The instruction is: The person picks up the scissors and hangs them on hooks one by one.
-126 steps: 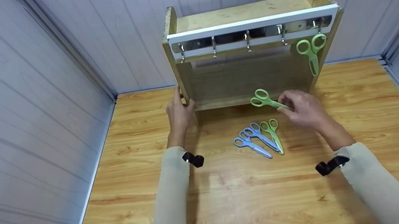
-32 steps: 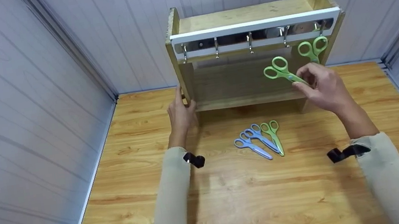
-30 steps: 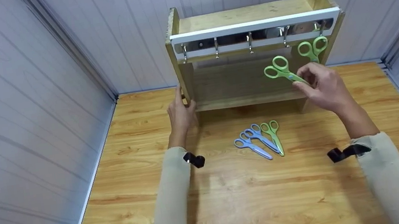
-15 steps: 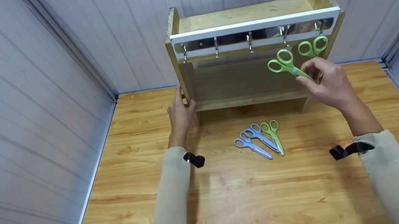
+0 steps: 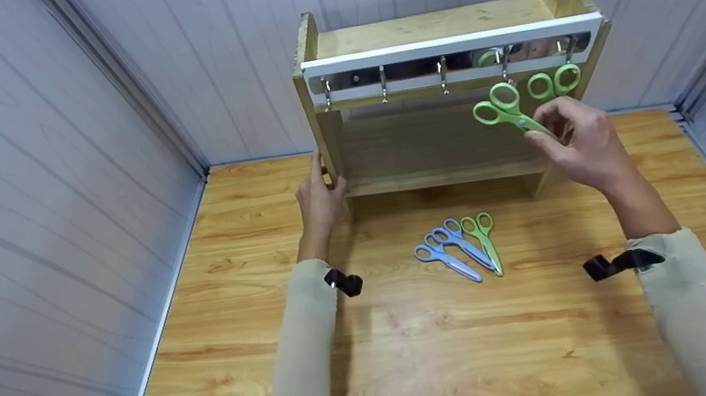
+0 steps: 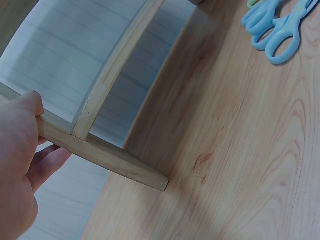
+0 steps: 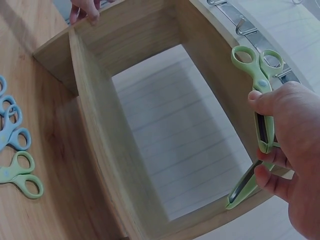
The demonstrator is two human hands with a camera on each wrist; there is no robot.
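Note:
My right hand [image 5: 583, 141] pinches green scissors [image 5: 514, 119] by the blades, thumb on the near side, handle loops pointing up and left. The loops are just below the second hook from the right [image 5: 505, 65] on the hook strip. A second pair of green scissors [image 5: 556, 92] hangs from the rightmost hook. Its blades are behind my fingers in the head view, but a blade [image 7: 244, 189] shows past my fingertips in the right wrist view. My left hand [image 5: 317, 199] grips the left side board [image 6: 107, 155] of the wooden shelf [image 5: 419, 28], thumb on one face, fingers on the other.
On the wood-grain table [image 5: 418, 368], two blue scissors [image 5: 456, 266] and one green pair [image 5: 488, 248] lie in front of the shelf, blades toward me. Pale panel walls [image 5: 236, 55] stand behind and at both sides. Three hooks left of the loops carry nothing.
My right hand has lifted the green scissors from low before the shelf up and right, close to the hooks, slowing over the last half second. My left hand has stayed in place.

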